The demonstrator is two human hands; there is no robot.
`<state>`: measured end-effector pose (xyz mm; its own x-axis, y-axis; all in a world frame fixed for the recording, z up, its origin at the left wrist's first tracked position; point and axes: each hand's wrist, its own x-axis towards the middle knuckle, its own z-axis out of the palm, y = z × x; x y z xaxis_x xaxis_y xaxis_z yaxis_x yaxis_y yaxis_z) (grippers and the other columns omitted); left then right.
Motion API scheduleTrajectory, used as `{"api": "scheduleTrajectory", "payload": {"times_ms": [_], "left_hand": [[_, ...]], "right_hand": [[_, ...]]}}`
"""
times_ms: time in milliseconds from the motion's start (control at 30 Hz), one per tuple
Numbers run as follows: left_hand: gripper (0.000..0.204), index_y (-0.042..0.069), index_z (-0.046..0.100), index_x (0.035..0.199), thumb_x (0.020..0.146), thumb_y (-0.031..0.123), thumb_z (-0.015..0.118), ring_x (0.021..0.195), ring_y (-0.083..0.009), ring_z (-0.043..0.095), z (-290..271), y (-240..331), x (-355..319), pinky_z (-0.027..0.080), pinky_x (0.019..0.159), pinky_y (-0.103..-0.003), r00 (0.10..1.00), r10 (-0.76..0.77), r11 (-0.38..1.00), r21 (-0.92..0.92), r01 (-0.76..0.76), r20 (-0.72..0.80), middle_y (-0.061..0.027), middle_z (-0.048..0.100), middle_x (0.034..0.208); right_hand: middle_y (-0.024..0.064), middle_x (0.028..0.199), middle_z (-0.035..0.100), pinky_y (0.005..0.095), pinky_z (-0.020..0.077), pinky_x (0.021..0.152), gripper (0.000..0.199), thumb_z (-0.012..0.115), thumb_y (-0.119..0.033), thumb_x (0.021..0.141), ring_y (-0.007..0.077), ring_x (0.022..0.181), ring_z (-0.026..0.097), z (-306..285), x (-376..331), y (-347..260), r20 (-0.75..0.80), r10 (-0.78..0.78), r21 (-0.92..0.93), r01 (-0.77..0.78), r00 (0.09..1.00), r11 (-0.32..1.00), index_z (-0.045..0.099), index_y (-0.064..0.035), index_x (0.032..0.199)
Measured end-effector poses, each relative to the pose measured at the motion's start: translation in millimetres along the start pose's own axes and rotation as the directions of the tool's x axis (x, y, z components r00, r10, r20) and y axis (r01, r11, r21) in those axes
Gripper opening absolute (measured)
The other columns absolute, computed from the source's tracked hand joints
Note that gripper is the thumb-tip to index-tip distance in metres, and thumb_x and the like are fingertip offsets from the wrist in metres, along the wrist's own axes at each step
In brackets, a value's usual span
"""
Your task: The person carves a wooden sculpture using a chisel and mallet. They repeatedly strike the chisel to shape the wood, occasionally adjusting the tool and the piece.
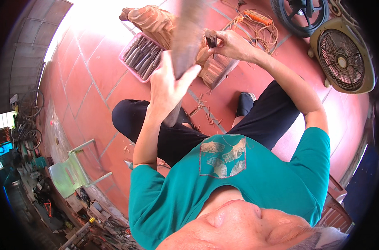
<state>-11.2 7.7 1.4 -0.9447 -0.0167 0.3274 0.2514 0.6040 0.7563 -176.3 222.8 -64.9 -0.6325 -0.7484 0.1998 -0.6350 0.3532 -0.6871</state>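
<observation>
Left hand (166, 85) closed around a long wood piece (185, 37) — held upright at frame centre-top, 12 o'clock from the knees. Right hand (229, 43) pinches a small dark tool (211, 41) against the wood's right edge. Pink tray (142, 55) of tools on the floor at 10 o'clock; fan (343, 58) at 2 o'clock.

Red tiled floor (85, 83) with pale grout lines, washed out by strong daylight at its far end. Right of that glare stands a box fan (343, 58); left and nearer, a pale green plastic chair (68, 175), bicycles (28, 121) and what seems workshop clutter
</observation>
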Motion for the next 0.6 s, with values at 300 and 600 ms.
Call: {"api": "scheduleTrajectory", "payload": {"times_ms": [300, 600], "left_hand": [[0.055, -0.002, 0.058, 0.12, 0.088, 0.037, 0.078, 0.077, -0.0281, 0.071, -12.1, -10.4, -6.0, 0.053, 0.074, -0.04, 0.978, -0.156, 0.982, -0.089, 0.169, 0.135, -0.0195, 0.071, 0.085], [0.042, -0.001, 0.059, 0.119, 0.092, 0.026, 0.076, 0.093, -0.0117, 0.059, -18.5, -8.5, -4.8, 0.048, 0.085, -0.029, 0.939, -0.3, 0.824, -0.451, 0.343, 0.167, -0.0055, 0.066, 0.102]], "right_hand": [[0.0094, 0.094, 0.071, 0.0336, 0.0589, 0.073, 0.037, 0.079, -0.024, 0.088, 0.017, 0.087, 0.072, -16.9, 1.8, 37.8, -0.1, 0.279, 0.23, -0.251, 0.955, 0.94, 0.066, 0.0034, 0.109], [0.0086, 0.102, 0.071, 0.0312, 0.061, 0.078, 0.033, 0.076, -0.02, 0.092, 0.0145, 0.093, 0.071, -5.6, 12.9, 12.0, -0.045, 0.145, 0.179, -0.135, 0.988, 0.975, 0.065, 0.0006, 0.115]]}}
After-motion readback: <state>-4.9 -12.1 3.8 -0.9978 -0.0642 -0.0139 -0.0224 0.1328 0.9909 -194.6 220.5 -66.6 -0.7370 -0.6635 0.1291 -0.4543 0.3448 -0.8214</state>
